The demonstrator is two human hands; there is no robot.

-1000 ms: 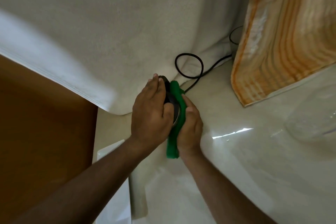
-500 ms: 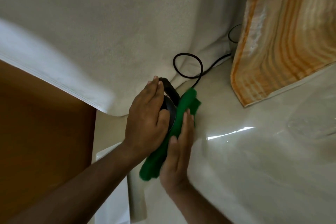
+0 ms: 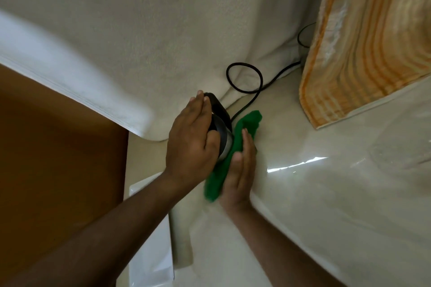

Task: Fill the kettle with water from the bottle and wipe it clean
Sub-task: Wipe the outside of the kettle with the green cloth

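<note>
A small steel kettle with a black handle stands on the pale glossy counter, mostly hidden under my left hand, which lies over its top and grips it. A green cloth is pressed flat against the kettle's right side by my right hand, fingers straight and palm on the cloth. The cloth's lower end hangs below my palm. A clear plastic bottle shows faintly at the right edge.
A black power cord loops behind the kettle toward the right. A white towel hangs over the back. An orange striped cloth hangs at the upper right. A brown wooden surface lies left.
My right hand went from curled round the cloth to flat and slid down the kettle's side, drawing the cloth with it. My left hand stayed on the kettle.
</note>
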